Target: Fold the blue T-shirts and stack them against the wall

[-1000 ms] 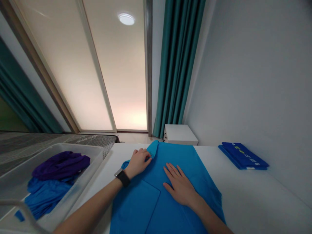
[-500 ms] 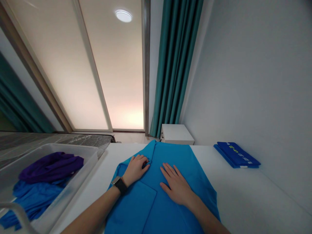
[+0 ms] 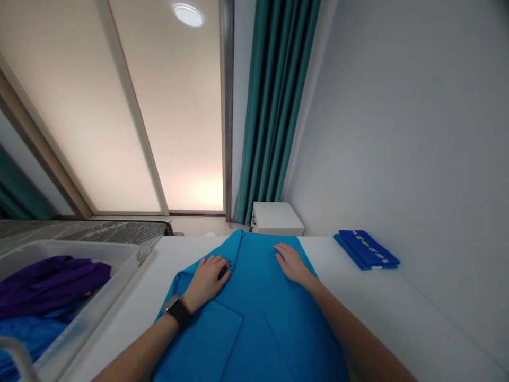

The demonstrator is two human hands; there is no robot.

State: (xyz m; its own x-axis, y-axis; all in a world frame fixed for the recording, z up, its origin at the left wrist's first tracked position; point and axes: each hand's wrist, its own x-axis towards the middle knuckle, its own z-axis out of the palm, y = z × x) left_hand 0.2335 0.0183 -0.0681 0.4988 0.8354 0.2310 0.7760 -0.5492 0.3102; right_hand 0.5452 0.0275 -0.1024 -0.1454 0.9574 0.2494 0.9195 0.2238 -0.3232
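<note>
A bright blue garment (image 3: 254,313) with a stitched patch pocket (image 3: 207,339) lies spread on a white table (image 3: 397,313). My left hand (image 3: 207,281), with a black wristwatch (image 3: 178,312) on its wrist, is curled over a fold near the garment's upper left edge, and the fingertips seem to pinch that fold. My right hand (image 3: 292,263) lies flat on the cloth at the far right edge, its fingers slightly apart and holding nothing.
A clear plastic bin (image 3: 91,313) at the table's left holds purple and blue clothes. A folded blue cloth (image 3: 366,250) with small printed marks lies at the far right, against a white wall (image 3: 397,132). A white cabinet (image 3: 276,218) and a teal curtain (image 3: 270,116) stand beyond the table.
My right hand has slid farther up the cloth, to its far right edge. My left hand stays on the fold. The whole view has shifted as my head turned.
</note>
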